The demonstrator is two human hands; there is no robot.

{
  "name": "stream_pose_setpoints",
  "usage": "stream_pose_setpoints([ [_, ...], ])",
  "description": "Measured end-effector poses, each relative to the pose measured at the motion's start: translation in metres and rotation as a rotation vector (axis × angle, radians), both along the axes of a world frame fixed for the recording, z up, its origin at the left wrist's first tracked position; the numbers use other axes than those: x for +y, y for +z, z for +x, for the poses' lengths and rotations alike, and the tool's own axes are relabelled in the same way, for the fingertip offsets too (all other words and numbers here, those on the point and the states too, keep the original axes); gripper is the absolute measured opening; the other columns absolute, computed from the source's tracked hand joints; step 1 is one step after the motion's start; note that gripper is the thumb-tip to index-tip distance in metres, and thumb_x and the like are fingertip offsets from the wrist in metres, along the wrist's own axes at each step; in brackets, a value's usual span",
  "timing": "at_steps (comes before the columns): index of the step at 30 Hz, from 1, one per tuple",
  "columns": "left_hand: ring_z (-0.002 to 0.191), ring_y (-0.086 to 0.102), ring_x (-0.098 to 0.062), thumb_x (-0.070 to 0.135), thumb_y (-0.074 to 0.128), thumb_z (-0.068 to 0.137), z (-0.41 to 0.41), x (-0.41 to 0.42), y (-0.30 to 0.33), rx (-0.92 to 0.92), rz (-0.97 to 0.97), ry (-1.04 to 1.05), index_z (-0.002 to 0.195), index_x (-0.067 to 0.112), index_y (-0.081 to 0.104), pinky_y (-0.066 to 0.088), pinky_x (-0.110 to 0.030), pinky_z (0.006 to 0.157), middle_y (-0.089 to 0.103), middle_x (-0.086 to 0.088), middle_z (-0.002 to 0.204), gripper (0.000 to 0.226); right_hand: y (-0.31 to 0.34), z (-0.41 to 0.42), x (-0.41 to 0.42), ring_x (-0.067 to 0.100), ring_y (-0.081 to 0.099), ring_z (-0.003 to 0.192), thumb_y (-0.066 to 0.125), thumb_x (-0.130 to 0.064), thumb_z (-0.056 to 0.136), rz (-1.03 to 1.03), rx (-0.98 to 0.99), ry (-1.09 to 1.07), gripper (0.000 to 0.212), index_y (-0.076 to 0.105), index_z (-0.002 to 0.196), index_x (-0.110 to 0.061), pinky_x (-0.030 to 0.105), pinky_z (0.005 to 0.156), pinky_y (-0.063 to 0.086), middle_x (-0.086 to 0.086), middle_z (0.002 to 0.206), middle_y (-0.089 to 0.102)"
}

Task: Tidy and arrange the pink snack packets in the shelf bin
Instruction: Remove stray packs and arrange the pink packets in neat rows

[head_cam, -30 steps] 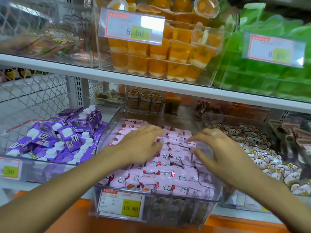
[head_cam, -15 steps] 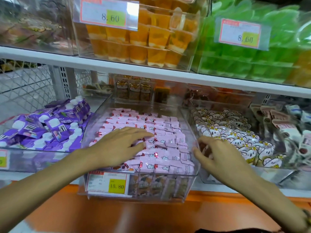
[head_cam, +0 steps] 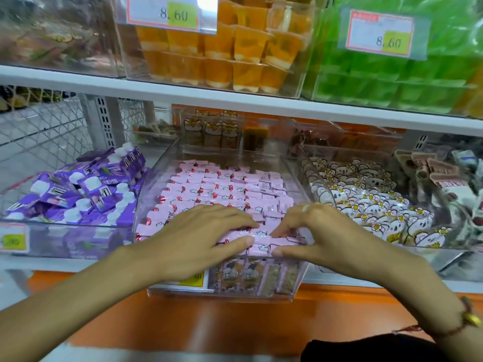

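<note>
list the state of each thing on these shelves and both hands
left hand: fingers flat, pressing on the front pink packets
right hand: fingers spread on the front pink packets
pink packets: lying in rows in the bin
clear bin: open-topped, nearly full
purple pouches: heaped loosely, caps on
orange jelly cups: sealed, stacked

The scene is brightly and evenly lit from above, with soft shadows only. A white glare patch burns out the top of the price tag (head_cam: 171,14) on the far upper shelf, and the clear bin walls (head_cam: 154,184) carry pale reflections. Motion blur softens the whole frame, most at the right edge and the near orange ledge (head_cam: 209,320). Wide-angle distortion bows the white shelf edge (head_cam: 235,99).
</note>
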State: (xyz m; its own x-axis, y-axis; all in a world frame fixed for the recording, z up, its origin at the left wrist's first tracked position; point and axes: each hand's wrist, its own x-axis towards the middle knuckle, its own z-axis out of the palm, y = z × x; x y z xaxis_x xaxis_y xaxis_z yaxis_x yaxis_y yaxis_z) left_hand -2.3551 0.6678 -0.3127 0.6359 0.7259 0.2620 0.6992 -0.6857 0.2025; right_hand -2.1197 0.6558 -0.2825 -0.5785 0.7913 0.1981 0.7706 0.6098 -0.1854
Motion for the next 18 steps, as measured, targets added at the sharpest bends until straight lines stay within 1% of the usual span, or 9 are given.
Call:
stream_pose_setpoints([
  [3,0.112,0.044,0.006,0.067,0.027,0.089,0.006,-0.001,0.000,-0.043,-0.002,0.058,0.123,0.044,0.050,0.031,-0.018,0.084,0.051,0.029,0.124,0.047,-0.003,0.000,0.000,0.000,0.053,0.084,0.065,-0.048,0.082,0.007,0.050,0.021,0.021,0.070,0.093,-0.031,0.027,0.079,0.044,-0.020,0.085,0.061],
  [5,0.106,0.045,0.005,0.067,0.029,0.089,0.010,-0.003,0.000,-0.049,0.007,0.076,0.120,0.043,0.051,0.030,-0.020,0.079,0.053,0.028,0.117,0.045,-0.003,0.000,-0.001,0.003,0.054,0.080,0.064,-0.043,0.086,-0.026,0.106,0.032,0.011,0.069,0.082,-0.034,0.030,0.077,0.044,-0.017,0.076,0.063],
  [6,0.105,0.046,0.005,0.067,0.030,0.089,0.011,-0.003,0.001,-0.048,0.006,0.080,0.119,0.043,0.051,0.031,-0.020,0.079,0.053,0.027,0.116,0.043,-0.003,0.000,-0.002,0.004,0.053,0.078,0.063,-0.040,0.087,-0.031,0.126,0.027,0.012,0.068,0.078,-0.034,0.030,0.076,0.044,-0.016,0.072,0.062],
  [8,0.106,0.047,0.003,0.066,0.033,0.089,0.011,-0.003,0.001,-0.058,-0.024,0.082,0.119,0.044,0.051,0.036,-0.023,0.083,0.053,0.026,0.116,0.042,-0.005,-0.001,-0.004,0.004,0.053,0.076,0.060,-0.037,0.090,0.017,0.115,0.009,0.013,0.066,0.081,-0.031,0.030,0.073,0.042,-0.015,0.071,0.061],
  [10,0.106,0.048,0.002,0.066,0.035,0.088,0.011,-0.002,0.002,-0.070,-0.057,0.084,0.119,0.043,0.051,0.041,-0.027,0.087,0.054,0.024,0.115,0.041,-0.009,-0.003,-0.008,0.011,0.054,0.074,0.051,-0.038,0.095,0.134,0.046,-0.004,0.013,0.060,0.091,-0.029,0.031,0.068,0.039,-0.011,0.074,0.061],
  [13,0.103,0.049,0.001,0.065,0.037,0.089,0.010,-0.003,0.001,-0.069,-0.066,0.092,0.119,0.043,0.051,0.041,-0.027,0.086,0.055,0.022,0.110,0.040,-0.011,-0.006,-0.012,0.019,0.055,0.065,0.038,-0.040,0.098,0.284,0.044,-0.043,0.015,0.049,0.098,-0.029,0.034,0.057,0.037,-0.005,0.072,0.061],
  [16,0.102,0.048,0.001,0.064,0.036,0.090,0.011,-0.003,0.000,-0.056,-0.038,0.092,0.120,0.043,0.050,0.036,-0.023,0.082,0.054,0.023,0.110,0.040,-0.005,-0.007,-0.015,0.017,0.060,0.063,0.041,-0.034,0.097,0.426,0.300,-0.088,0.018,0.053,0.096,-0.021,0.038,0.055,0.047,-0.007,0.070,0.062],
  [17,0.102,0.048,0.001,0.064,0.035,0.090,0.011,-0.004,-0.001,-0.053,-0.029,0.090,0.120,0.043,0.050,0.034,-0.022,0.082,0.054,0.023,0.111,0.040,-0.002,-0.007,-0.015,0.012,0.060,0.065,0.043,-0.030,0.097,0.485,0.442,-0.109,0.016,0.054,0.094,-0.019,0.036,0.058,0.049,-0.009,0.072,0.060],
  [18,0.103,0.048,0.001,0.064,0.034,0.090,0.011,-0.004,0.000,-0.051,-0.027,0.088,0.121,0.043,0.050,0.033,-0.022,0.082,0.054,0.023,0.113,0.041,0.001,-0.006,-0.014,0.006,0.058,0.067,0.045,-0.025,0.096,0.553,0.594,-0.133,0.012,0.054,0.092,-0.019,0.030,0.062,0.049,-0.012,0.074,0.058],
])
